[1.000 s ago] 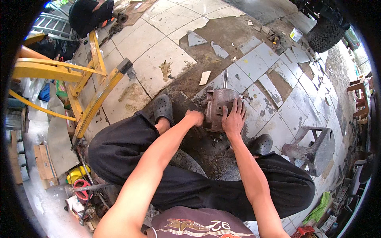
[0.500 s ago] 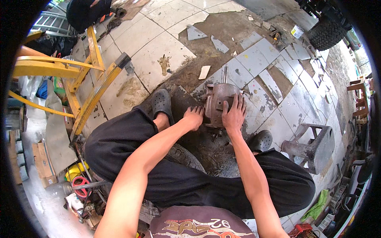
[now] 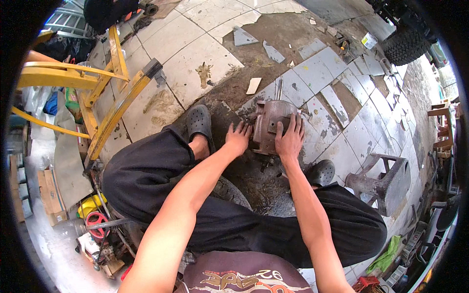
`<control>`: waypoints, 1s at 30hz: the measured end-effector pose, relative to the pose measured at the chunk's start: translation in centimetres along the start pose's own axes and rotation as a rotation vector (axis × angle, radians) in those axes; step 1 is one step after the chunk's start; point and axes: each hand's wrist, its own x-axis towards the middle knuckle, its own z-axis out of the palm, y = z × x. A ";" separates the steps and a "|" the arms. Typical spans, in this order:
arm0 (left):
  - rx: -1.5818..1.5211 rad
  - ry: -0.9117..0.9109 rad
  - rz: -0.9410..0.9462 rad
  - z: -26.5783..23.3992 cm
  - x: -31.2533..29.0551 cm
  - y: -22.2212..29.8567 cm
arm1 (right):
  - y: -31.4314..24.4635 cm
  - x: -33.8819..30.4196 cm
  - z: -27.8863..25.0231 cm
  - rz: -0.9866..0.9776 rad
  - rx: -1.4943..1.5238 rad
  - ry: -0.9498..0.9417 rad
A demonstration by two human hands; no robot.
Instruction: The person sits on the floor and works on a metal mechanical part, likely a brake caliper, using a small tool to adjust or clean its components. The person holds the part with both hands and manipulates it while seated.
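Note:
A heavy brown-grey metal casing [image 3: 266,117], like a gearbox housing, stands on the dirty floor between my feet. A thin bright shaft [image 3: 279,89] juts from its far end. My right hand [image 3: 291,138] lies on its right side, fingers stretched forward and thumb apart. At its left side is my left hand [image 3: 237,138], fingers spread, with the fingertips at or very near the casing; I cannot tell whether they touch. Dark fittings [image 3: 266,161] show at the near end, and the underside is hidden.
A yellow metal frame [image 3: 115,110] stands at the left. On the right is a grey plastic stool [image 3: 381,183] lying on its side. Broken tiles [image 3: 273,51] litter the bare patch ahead. A tyre [image 3: 403,46] is at the far right. My clogs [image 3: 199,119] flank the casing.
My left hand has shifted slightly forward, and its fingers are more spread. The right hand stays on the casing. The view has shifted a little.

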 end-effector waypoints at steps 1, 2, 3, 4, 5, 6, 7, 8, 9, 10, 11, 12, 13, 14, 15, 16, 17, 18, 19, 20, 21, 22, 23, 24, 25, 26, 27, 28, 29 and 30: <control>0.050 0.031 -0.010 0.8 0.1 0.1 | 0.0 0.1 0.1 -0.009 0.006 0.016; 0.102 0.058 -0.012 1.1 -0.2 0.5 | 0.0 0.1 0.2 -0.009 0.009 0.031; 0.153 0.085 -0.014 1.4 -0.6 0.8 | 0.0 0.2 0.3 -0.010 0.013 0.045; 0.114 0.116 -0.006 1.7 -0.9 1.0 | 0.1 0.3 0.2 -0.005 0.004 0.034; 0.077 0.146 -0.004 1.9 -1.6 1.0 | 0.2 0.4 0.1 -0.003 0.000 0.024; 0.041 0.176 -0.002 1.9 -2.1 0.9 | 0.3 0.4 0.1 -0.001 -0.003 0.013; 0.028 0.226 -0.022 2.4 -1.9 0.9 | 0.3 0.3 0.1 0.003 0.017 0.012; 0.013 0.274 -0.044 2.9 -1.7 1.1 | 0.2 0.2 0.2 -0.007 0.019 0.023; -0.001 0.322 -0.067 3.4 -1.6 1.3 | 0.1 0.2 0.3 -0.017 0.020 0.035; 0.046 0.311 -0.080 4.0 -1.7 1.7 | 0.0 0.1 0.5 -0.026 0.022 0.046; 0.093 0.308 -0.083 3.2 -1.8 2.3 | 0.2 0.2 0.4 -0.018 0.010 0.038; 0.140 0.304 -0.087 2.7 -2.1 2.8 | 0.3 0.3 0.3 -0.009 -0.002 0.030; 0.122 0.365 -0.070 3.1 -2.3 2.9 | 0.5 0.3 0.2 -0.001 -0.014 0.022; 0.101 0.349 -0.069 3.0 -2.0 2.6 | 0.5 0.4 0.3 -0.010 -0.011 0.030; 0.079 0.333 -0.068 2.8 -1.6 2.1 | 0.4 0.3 0.4 -0.019 -0.009 0.038; 0.058 0.317 -0.066 2.6 -1.1 1.6 | 0.4 0.4 0.5 -0.028 -0.006 0.046; 0.072 0.347 -0.050 2.5 -0.8 1.3 | 0.4 0.2 0.4 -0.032 -0.003 0.046; 0.086 0.378 -0.035 2.4 -0.5 0.9 | 0.2 0.1 0.3 -0.037 0.001 0.045; 0.099 0.408 -0.020 2.4 -0.6 0.7 | 0.0 -0.1 0.2 -0.043 0.005 0.044; 0.100 0.449 0.009 2.9 -1.0 1.0 | 0.4 -0.1 -0.1 -0.023 0.002 0.035; 0.112 0.489 0.029 3.9 -2.0 0.8 | 0.3 0.1 -0.1 -0.007 0.012 0.028; 0.124 0.528 0.048 4.6 -2.5 0.8 | 0.3 0.4 -0.1 0.007 0.023 0.020; 0.105 0.522 0.055 4.7 -3.0 0.7 | 0.1 0.1 0.0 0.011 0.002 0.013; 0.097 0.505 0.006 4.5 -2.6 0.6 | -0.2 0.3 0.1 -0.001 0.007 0.021; 0.090 0.487 -0.045 4.0 -1.6 0.5 | -0.4 0.6 0.2 -0.012 0.012 0.028; 0.071 0.462 -0.085 3.5 -0.9 1.0 | -0.2 0.2 0.2 -0.017 0.005 0.026; 0.151 0.400 -0.103 2.4 -0.2 1.4 | 0.0 0.6 0.1 -0.032 -0.002 0.034; 0.179 0.415 -0.074 2.8 -0.9 1.8 | 0.3 0.0 0.2 -0.025 -0.002 0.029; 0.211 0.440 -0.039 3.2 -1.6 2.0 | 0.7 -0.1 0.1 -0.014 -0.006 0.037; 0.252 0.464 -0.022 3.5 -2.5 1.6 | 0.3 0.3 0.1 -0.016 0.006 0.045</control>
